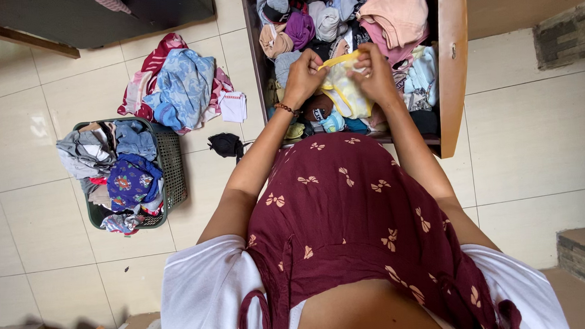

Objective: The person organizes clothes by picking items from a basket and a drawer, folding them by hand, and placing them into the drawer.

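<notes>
- Left hand (303, 77) and right hand (374, 70) both pinched shut on a small yellow-trimmed garment (346, 88), held above the open drawer (452, 62);
- garment judged light, soft, limp; best taken by its trimmed edge;
- folded clothes (391, 12) filled the drawer; laundry basket (172, 164) stood well apart, left.

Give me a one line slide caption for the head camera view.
Both hands, left hand and right hand, hold a small yellow-trimmed garment over an open drawer of folded clothes.

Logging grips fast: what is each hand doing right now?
Left hand: closed, pinching the yellow-trimmed small garment.
Right hand: closed on the same garment's yellow edge.
</notes>
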